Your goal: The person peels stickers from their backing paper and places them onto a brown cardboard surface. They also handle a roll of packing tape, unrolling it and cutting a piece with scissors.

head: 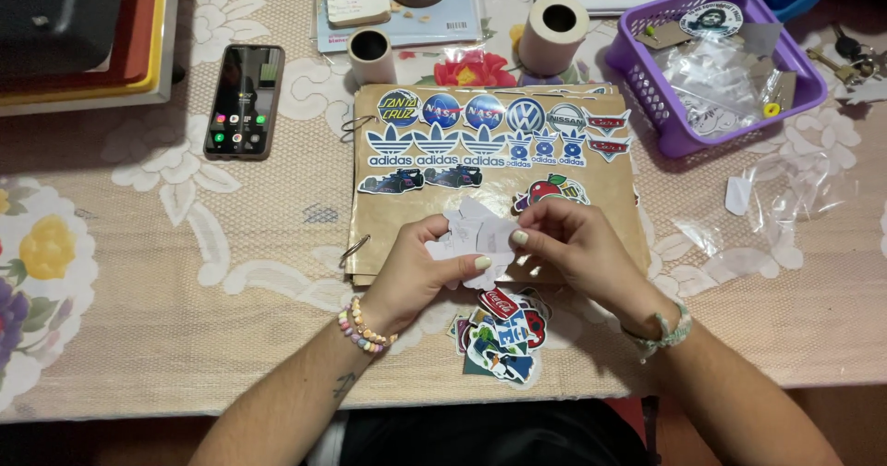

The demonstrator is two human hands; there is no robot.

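Observation:
My left hand (416, 277) and my right hand (568, 240) meet at the middle of the table, both pinching a small white sticker backing (476, 232) held over a brown ring-bound sheet (610, 198). Rows of colourful stickers (480, 138) cover the upper half of that sheet. A loose pile of stickers (504, 337) lies on the tablecloth just below my hands. My left wrist wears a bead bracelet, my right a pale green one.
A phone (244, 101) lies at the left. Two paper rolls (371, 55) (552, 30) stand behind the sheet. A purple basket (647, 87) with plastic bags sits at the back right. Clear plastic scraps (785, 189) lie right. Stacked trays (83, 41) fill the back left.

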